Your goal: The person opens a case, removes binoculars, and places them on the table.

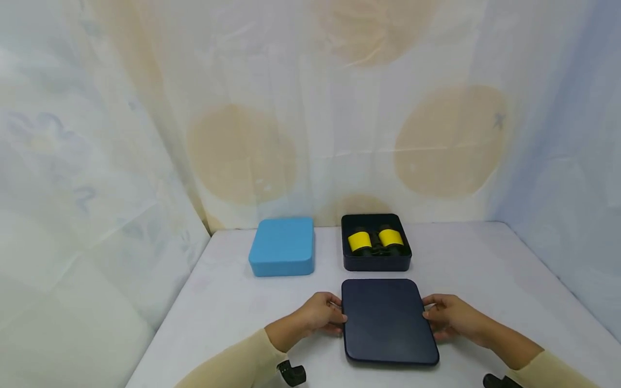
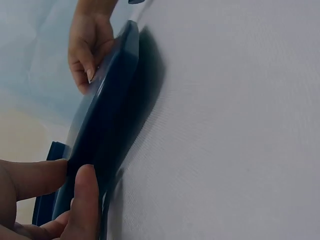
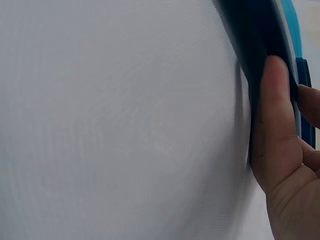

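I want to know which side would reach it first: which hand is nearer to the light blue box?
The left hand. It grips the dark lid's left edge, just in front of the light blue box; the right hand grips the lid's far right edge.

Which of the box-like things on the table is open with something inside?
The dark box at the back right: it holds yellow-and-black binoculars. The blue box is shut, and both hands grip the flat dark lid.
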